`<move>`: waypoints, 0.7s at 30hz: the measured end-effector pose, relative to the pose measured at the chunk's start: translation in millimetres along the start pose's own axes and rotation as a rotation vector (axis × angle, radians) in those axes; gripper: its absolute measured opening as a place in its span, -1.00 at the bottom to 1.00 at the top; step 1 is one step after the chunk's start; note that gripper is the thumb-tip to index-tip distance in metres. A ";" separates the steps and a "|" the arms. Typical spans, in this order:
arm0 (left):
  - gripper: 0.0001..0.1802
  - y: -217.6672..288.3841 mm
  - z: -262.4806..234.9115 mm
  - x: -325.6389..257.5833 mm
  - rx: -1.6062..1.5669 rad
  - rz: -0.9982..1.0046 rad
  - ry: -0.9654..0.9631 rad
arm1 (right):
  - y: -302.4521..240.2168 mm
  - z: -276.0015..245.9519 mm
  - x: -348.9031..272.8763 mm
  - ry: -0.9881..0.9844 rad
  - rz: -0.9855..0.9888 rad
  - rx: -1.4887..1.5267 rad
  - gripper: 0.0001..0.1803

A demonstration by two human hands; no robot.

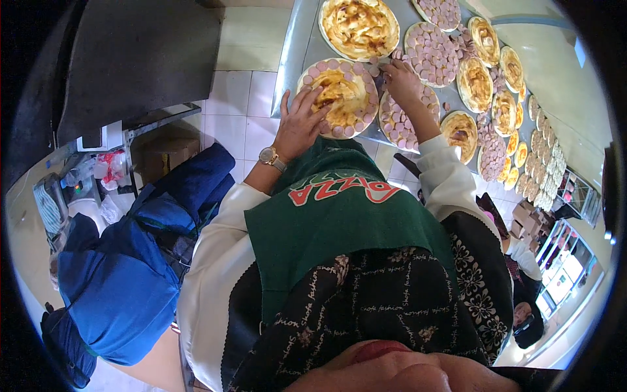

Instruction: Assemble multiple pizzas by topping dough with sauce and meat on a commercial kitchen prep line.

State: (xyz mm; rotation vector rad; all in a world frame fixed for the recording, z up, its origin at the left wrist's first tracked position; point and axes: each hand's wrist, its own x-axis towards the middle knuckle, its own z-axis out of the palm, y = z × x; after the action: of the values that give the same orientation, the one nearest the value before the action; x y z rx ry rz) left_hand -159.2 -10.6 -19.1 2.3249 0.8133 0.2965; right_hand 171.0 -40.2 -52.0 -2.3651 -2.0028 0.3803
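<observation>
Hard to make out the right hand's [400, 80] fingertips by the loose sausage slices [374, 70], so can't tell if they're pinching any. The left hand [302, 123] lies loosely spread, hiding a bit of the round pizza [353, 98] at the metal table's [302, 46] near edge. Green apron [353, 228] has red lettering; other pizzas [431, 55] crowd round, the far ones tiny.

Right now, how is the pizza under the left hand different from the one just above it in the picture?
The near pizza has pink slices round its edge; the upper pizza shows none. The left hand reaches over the near pizza, while no hand is over the upper pizza. Both are round, with yellow-brown topping.
</observation>
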 end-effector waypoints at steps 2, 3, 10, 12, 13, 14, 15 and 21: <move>-0.61 -0.5 0.8 -0.3 -0.005 -0.016 0.017 | 4.1 -1.3 3.8 -0.034 -0.003 0.009 -0.72; -0.61 0.0 2.1 -0.5 -0.005 -0.017 0.019 | 7.0 -2.4 4.5 -0.070 -0.005 0.017 -0.72; -0.63 -0.7 6.6 -5.6 -0.019 -0.027 0.005 | -0.5 -25.8 -11.4 -0.105 0.118 0.445 -0.81; -0.62 0.3 5.9 -4.8 -0.021 -0.024 -0.014 | -10.4 -31.8 -21.3 -0.227 0.183 0.842 -0.73; -0.63 0.4 5.2 -5.1 -0.020 -0.027 -0.023 | -17.0 -24.1 -27.2 -0.266 0.220 0.953 -0.72; -0.64 0.1 4.9 -5.8 -0.016 -0.033 -0.030 | -24.0 -23.7 -29.7 -0.267 0.219 0.953 -0.72; -0.64 -0.3 5.8 -5.7 -0.016 -0.035 -0.029 | -30.6 -24.0 -32.9 -0.322 0.208 0.941 -0.74; -0.64 -0.3 4.3 -1.6 -0.035 -0.010 0.029 | -39.8 0.1 -37.8 -0.152 -0.105 0.611 -0.74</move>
State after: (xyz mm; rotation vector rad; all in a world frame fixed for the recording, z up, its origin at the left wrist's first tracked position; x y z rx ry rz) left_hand -158.8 -13.6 -22.6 2.2879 0.8269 0.3381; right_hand 126.8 -69.9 -38.9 -1.8892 -1.7160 1.0217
